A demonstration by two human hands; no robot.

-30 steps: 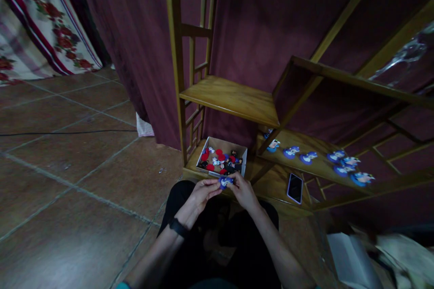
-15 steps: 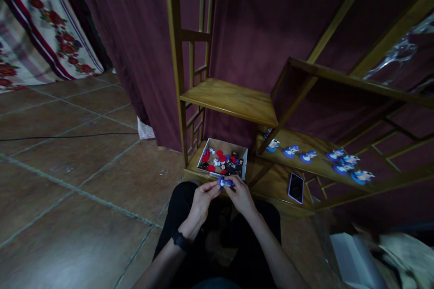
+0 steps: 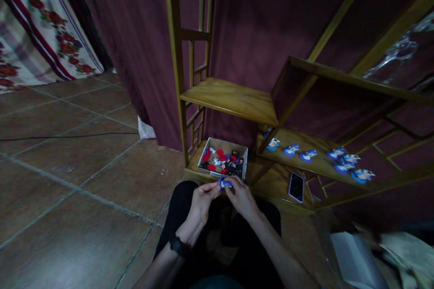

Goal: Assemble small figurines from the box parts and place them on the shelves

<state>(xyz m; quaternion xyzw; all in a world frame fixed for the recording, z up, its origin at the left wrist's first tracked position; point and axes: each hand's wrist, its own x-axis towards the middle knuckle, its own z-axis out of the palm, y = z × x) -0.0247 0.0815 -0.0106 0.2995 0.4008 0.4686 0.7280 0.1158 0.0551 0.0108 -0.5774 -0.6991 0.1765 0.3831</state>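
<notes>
Between my two hands, above my lap, is a small purple and white figurine point(image 3: 225, 184) with a round purple base. My left hand point(image 3: 203, 198) pinches it at the base side, and my right hand point(image 3: 241, 195) grips its other end. Just beyond the hands sits a shallow cardboard box point(image 3: 244, 153) holding several small figures and red discs. Finer details of the figurine are too small to make out.
A wooden shelf unit point(image 3: 233, 99) stands in front of me. On its low right shelf are several figurines on round bases point(image 3: 308, 156). A phone point(image 3: 296, 187) lies on the bottom board. White paper-like things point(image 3: 356, 257) are on the floor at right.
The figurine has turned slightly between my fingers, showing more white. Both hands stay in nearly the same place.
</notes>
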